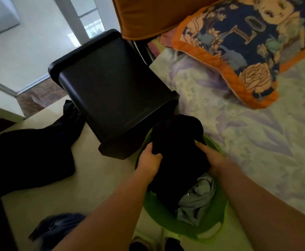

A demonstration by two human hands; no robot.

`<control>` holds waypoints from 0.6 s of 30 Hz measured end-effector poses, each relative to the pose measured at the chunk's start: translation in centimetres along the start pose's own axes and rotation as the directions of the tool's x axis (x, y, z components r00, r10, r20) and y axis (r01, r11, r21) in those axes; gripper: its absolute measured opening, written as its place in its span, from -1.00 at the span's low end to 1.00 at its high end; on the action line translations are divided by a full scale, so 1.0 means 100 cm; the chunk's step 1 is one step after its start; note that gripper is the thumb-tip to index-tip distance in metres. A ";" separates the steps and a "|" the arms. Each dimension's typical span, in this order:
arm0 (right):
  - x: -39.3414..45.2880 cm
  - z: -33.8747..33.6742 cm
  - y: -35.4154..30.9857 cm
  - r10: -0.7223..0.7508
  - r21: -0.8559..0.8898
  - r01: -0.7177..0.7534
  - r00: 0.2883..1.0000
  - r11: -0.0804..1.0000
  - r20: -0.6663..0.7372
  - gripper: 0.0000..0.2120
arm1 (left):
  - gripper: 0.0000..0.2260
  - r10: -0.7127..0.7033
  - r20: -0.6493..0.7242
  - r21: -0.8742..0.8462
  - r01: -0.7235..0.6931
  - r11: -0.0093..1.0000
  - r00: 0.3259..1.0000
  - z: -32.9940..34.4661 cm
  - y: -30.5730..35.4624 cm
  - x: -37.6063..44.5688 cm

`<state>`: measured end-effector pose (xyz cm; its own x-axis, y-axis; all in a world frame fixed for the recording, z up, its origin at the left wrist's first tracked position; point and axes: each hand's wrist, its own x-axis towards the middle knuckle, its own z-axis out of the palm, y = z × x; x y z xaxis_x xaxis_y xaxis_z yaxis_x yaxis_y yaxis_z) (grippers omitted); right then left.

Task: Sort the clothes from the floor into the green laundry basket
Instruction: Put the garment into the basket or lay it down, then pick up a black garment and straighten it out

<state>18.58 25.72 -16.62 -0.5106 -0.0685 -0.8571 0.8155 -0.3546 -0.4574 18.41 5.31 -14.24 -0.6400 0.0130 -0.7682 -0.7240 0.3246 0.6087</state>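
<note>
A round green laundry basket (168,223) stands on the floor at lower centre, beside the bed. A black garment (179,147) bulges out of its top, and both hands grip it. My left hand (149,161) clutches its left edge. My right hand (211,157) holds its right side. A grey garment (197,201) lies inside the basket below the black one. Dark trousers (30,153) sprawl across the floor at the left. A dark blue garment (57,227) lies on the floor at the bottom left, partly behind my left forearm.
A black plastic bin (112,91) stands just behind the basket, touching it. The bed with a pale floral sheet (247,134) fills the right side, with an orange-edged cushion (238,48) on it. A dark furniture edge (1,220) runs along the lower left.
</note>
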 end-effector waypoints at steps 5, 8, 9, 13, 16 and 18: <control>0.043 -0.031 0.040 0.152 -0.332 -0.313 0.889 0.890 -0.431 -0.27 | -0.46 -0.132 -0.038 0.406 0.136 0.904 0.991 0.018 -0.025 0.022; 0.038 -0.013 0.041 0.083 -0.512 -0.312 0.904 0.800 -0.420 -0.32 | -0.43 -0.157 -0.010 0.463 0.143 0.875 0.988 0.023 -0.028 0.022; 0.038 -0.008 0.042 0.025 -0.585 -0.273 0.918 0.764 -0.396 -0.35 | -0.42 -0.159 -0.001 0.475 0.141 0.869 0.987 0.022 -0.028 0.022; 0.032 0.017 0.039 -0.195 -0.811 -0.172 0.924 0.559 -0.331 -0.46 | -0.43 -0.162 -0.017 0.496 0.149 0.855 0.987 0.008 -0.029 0.024; 0.032 0.046 0.039 -0.264 -0.874 -0.053 0.943 0.484 -0.204 -0.58 | -0.50 -0.144 -0.042 0.460 0.147 0.876 0.989 -0.009 -0.029 0.020; 0.034 0.071 0.042 -0.259 -0.887 -0.005 0.956 0.461 -0.140 -0.62 | -0.54 -0.115 -0.051 0.428 0.126 0.895 0.992 -0.024 -0.032 0.016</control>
<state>18.38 17.40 -19.80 -0.6609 0.1569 -0.7339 0.6204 0.6645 -0.4167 19.06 2.03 -16.92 -0.5649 -0.0727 -0.8219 -0.6186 0.6966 0.3635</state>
